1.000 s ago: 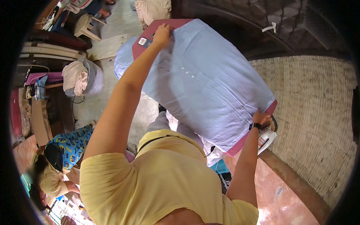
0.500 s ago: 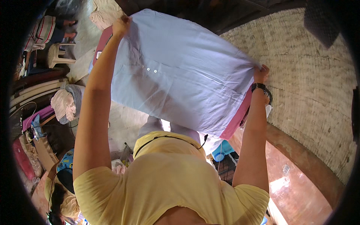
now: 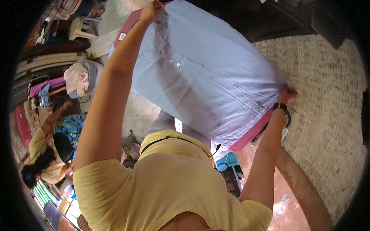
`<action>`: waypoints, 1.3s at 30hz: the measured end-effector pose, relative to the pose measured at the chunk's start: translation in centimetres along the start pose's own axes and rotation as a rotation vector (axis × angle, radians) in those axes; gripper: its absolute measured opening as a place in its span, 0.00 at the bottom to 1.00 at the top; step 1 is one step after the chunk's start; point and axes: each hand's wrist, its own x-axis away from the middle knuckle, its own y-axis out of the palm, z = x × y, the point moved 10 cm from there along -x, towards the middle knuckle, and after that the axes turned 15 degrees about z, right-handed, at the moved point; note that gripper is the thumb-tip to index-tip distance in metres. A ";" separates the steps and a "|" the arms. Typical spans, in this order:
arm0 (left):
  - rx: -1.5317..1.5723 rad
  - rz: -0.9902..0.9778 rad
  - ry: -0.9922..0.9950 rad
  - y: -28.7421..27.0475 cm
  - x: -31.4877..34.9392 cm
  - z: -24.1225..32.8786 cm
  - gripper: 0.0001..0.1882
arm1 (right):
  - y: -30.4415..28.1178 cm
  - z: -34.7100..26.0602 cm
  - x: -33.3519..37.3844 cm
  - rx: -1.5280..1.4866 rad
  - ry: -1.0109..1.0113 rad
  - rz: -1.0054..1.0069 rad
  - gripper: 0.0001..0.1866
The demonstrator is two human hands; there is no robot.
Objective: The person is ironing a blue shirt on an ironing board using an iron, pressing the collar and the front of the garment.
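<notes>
A light blue shirt (image 3: 216, 65) with small white buttons is spread over a board with a dark red cover (image 3: 252, 133), likely an ironing board. My left hand (image 3: 151, 11) pinches the cloth at the far left end, beside the board's red edge. At the right end, my right hand (image 3: 288, 95) is closed on the shirt's edge, its fingers partly hidden. Creases run through the fabric toward that hand. A dark watch (image 3: 280, 106) circles my right wrist. Behind the wrist shows a black curved part, its kind unclear. On the board's left end is a small white piece (image 3: 122, 36).
Woven matting (image 3: 323, 88) covers the wall close on my right. A pale plastic stool (image 3: 81, 29) and a bundle of cloth (image 3: 77, 79) are on the left. Another person (image 3: 46, 154) is at the lower left. A blue tub (image 3: 227, 162) sits below the board.
The view has shifted, so board, shirt and both arms appear farther right. Both hands keep hold of the cloth. More of the other person now shows, with one arm stretched out.
</notes>
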 end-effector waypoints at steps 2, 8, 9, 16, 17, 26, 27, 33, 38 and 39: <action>0.649 -0.094 -0.218 0.8 1.0 -1.0 0.13 | 0.1 0.6 0.4 -0.022 -0.011 -0.005 0.22; -0.454 0.000 0.204 -15.2 14.4 3.5 0.15 | -4.5 3.1 6.9 0.191 -0.294 -0.188 0.45; -0.453 -0.139 0.061 -16.7 16.6 0.3 0.16 | -4.8 4.3 9.5 0.183 -0.118 -0.381 0.47; -0.886 -0.031 0.585 -19.9 21.3 3.9 0.27 | -11.2 2.8 17.4 0.123 -0.089 -0.327 0.28; -0.877 0.042 0.571 -20.7 20.7 4.2 0.29 | -11.7 2.0 17.6 0.122 -0.092 -0.264 0.26; -0.283 -0.228 0.146 -22.0 20.8 -5.2 0.19 | -16.7 5.7 25.8 0.178 -0.086 -0.228 0.20; -0.308 -0.213 0.216 -22.0 21.1 -4.9 0.17 | -16.8 6.3 27.0 0.101 -0.060 -0.246 0.19; -0.278 0.044 0.129 -23.3 21.5 -4.0 0.14 | -18.7 5.2 29.0 0.039 -0.030 -0.060 0.13; -0.077 0.102 -0.088 -23.5 21.8 -6.2 0.18 | -20.5 8.8 32.4 -0.017 0.188 -0.066 0.18; -0.049 0.071 -0.093 -23.0 22.2 -6.7 0.18 | -21.2 8.8 33.3 -0.004 0.148 -0.065 0.20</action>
